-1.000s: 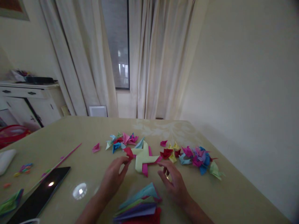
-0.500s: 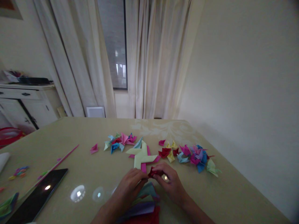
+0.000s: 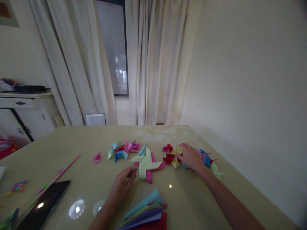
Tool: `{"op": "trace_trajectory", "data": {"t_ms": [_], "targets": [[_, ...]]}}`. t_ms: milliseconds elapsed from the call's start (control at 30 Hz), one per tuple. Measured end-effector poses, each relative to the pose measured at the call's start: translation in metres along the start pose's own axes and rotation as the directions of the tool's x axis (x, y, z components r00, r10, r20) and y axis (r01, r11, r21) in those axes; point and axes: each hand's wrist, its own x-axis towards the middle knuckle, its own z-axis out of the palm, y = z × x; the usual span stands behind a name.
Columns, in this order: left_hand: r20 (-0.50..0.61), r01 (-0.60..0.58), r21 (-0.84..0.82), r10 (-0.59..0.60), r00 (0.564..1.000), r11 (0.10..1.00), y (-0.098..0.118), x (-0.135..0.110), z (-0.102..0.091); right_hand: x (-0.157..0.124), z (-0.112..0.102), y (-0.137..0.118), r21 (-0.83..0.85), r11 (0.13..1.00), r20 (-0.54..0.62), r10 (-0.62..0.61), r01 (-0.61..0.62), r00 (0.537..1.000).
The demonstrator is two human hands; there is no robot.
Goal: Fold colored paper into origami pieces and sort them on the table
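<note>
My right hand (image 3: 189, 156) reaches over a group of folded paper pieces, its fingers apart beside a yellow piece (image 3: 178, 150). Red folded pieces (image 3: 169, 158) lie just left of those fingers. Under and behind the hand, part of a blue, purple and pink cluster (image 3: 205, 158) is hidden. My left hand (image 3: 123, 182) is loosely curled above the table, with a gap between thumb and fingers and nothing seen in it. Close to its fingertips lies a paper pinwheel shape (image 3: 145, 163) in pale green and magenta.
Folded coloured papers (image 3: 146, 209) lie stacked at the front. Another folded cluster (image 3: 123, 149) and a single pink piece (image 3: 97, 158) sit further back. A black tablet-like slab (image 3: 45, 204) and a thin pink-green stick (image 3: 64, 171) are at left. A wall borders the right.
Both hands have parted from the dark red folded piece they held. My right hand moved forward and right to the folded pieces, where more red now shows; my left drew back left.
</note>
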Motion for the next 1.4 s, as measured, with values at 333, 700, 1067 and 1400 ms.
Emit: {"op": "trace_trajectory", "data": {"t_ms": [333, 700, 1067, 1400], "targets": [[-0.221, 0.015, 0.284, 0.05, 0.974, 0.959, -0.016, 0.004, 0.002, -0.028, -0.012, 0.031, -0.288, 0.958, 0.183, 0.068, -0.013, 0.981], [-0.292, 0.291, 0.606, -0.134, 0.947, 0.74, -0.038, 0.057, -0.009, 0.006, -0.019, -0.088, -0.047, 0.976, 0.117, -0.207, 0.214, 0.971], [-0.4, 0.294, 0.309, -0.156, 0.903, 0.904, -0.052, 0.07, -0.021, 0.007, -0.024, -0.151, 0.298, 0.86, 0.035, -0.443, 0.414, 0.896], [0.102, -0.046, -0.093, 0.056, 0.993, 0.995, 0.076, 0.091, -0.005, 0.004, -0.05, -0.155, 0.503, 0.757, -0.09, -0.435, 0.418, 0.896]]}}
